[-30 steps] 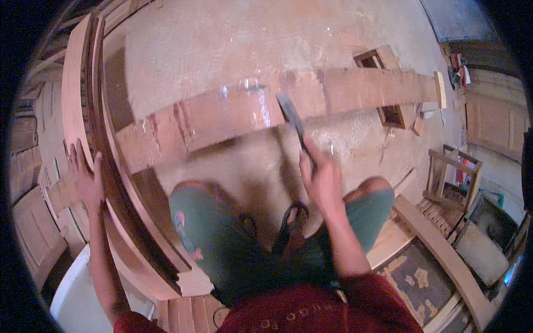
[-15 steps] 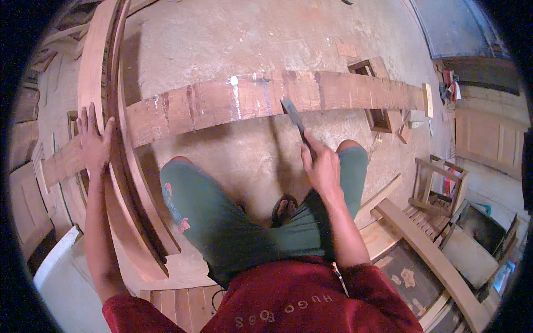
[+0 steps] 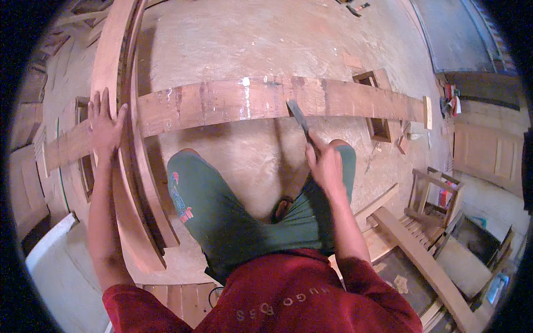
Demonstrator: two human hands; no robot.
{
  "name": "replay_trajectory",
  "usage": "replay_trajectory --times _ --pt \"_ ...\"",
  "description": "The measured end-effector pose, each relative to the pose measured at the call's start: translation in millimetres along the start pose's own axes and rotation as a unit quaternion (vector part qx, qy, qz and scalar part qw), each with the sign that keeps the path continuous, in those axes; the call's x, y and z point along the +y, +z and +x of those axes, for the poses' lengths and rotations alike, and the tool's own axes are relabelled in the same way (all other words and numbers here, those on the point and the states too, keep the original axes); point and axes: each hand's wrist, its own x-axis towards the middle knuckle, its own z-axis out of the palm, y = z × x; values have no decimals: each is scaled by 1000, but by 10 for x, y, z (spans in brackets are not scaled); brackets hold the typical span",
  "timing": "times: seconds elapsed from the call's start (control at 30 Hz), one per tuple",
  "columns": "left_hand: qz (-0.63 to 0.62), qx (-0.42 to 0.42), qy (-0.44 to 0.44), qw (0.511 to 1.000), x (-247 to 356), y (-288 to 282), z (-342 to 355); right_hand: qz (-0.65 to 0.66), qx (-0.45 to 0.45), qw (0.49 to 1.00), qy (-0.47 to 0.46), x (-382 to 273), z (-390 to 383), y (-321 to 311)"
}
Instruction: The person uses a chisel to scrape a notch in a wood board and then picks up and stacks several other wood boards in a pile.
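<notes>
My right hand [image 3: 326,166] is closed around the handle of a chisel [image 3: 298,117], a long flat metal blade. The blade's tip lies over the near part of a long reddish-brown plank [image 3: 216,101] that runs across in front of my knees. Pale streaks and dark stains mark the plank's middle. On the left, my left hand [image 3: 106,125] rests flat with fingers spread on the long boards [image 3: 114,61], which lie crosswise over the plank. Whether the chisel's edge presses on the wood, I cannot tell.
Small wooden frames [image 3: 380,129] stand under the plank's right part. A hammer [image 3: 358,9] lies on the floor at the far edge. Lower right are a wooden beam [image 3: 425,266], a small wooden stool frame [image 3: 436,194] and a grey box-like thing [image 3: 463,266]. A panelled door [image 3: 488,152] is at the right.
The whole view has shifted slightly, bringing the hammer into sight at the top. The chisel's tip sits a little further left along the plank. My left hand stays on the boards.
</notes>
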Motion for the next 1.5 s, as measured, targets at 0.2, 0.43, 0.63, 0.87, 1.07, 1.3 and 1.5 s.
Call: replay_trajectory --times 0.2,0.43,0.63,0.87,1.07,1.3,1.5 --pt "-32 16 16 999 157 -72 5 10 -20 999 -25 -56 -235 129" --pt "-41 31 16 999 93 13 15 -11 -15 998 -56 -187 -149 128" --pt "-19 37 6 999 74 59 5 -5 -25 999 -26 -146 -293 189" --pt "-29 33 3 999 48 35 17 -10 -25 1000 -6 -239 -296 168" --pt "-29 31 5 999 -3 84 16 -16 -14 999 -29 -467 304 167" --pt "-53 43 -7 998 94 62 8 -15 -11 1000 -15 -629 557 149" --pt "-35 35 -13 999 228 20 20 7 8 1000 -28 -480 640 241"
